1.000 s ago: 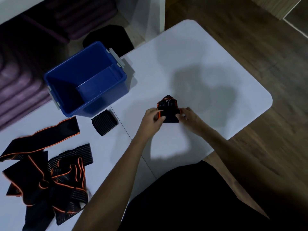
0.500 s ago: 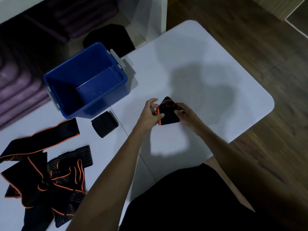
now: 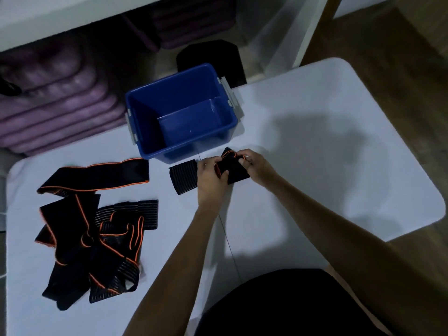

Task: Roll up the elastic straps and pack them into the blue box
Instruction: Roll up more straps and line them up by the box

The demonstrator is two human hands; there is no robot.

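Both hands hold a rolled black strap with orange edging (image 3: pixel 234 169) just in front of the blue box (image 3: pixel 150 110), which looks empty. My left hand (image 3: pixel 210 175) grips the roll's left end, and my right hand (image 3: pixel 254 166) pinches its upper right edge. A second rolled black strap (image 3: pixel 183 177) lies on the table, partly hidden behind my left hand. Several loose black straps with orange trim (image 3: pixel 92 229) lie in a tangled heap at the left.
The white table (image 3: pixel 327 166) ends with a rounded corner at the right, over a wooden floor. Purple cushions (image 3: pixel 55 105) and a black object (image 3: pixel 209 59) sit beyond the table's far edge behind the box.
The view has swung, so the box and the roll now sit closer together in the frame. Both hands have shifted their hold on the roll, which now lies close to the other rolled strap.
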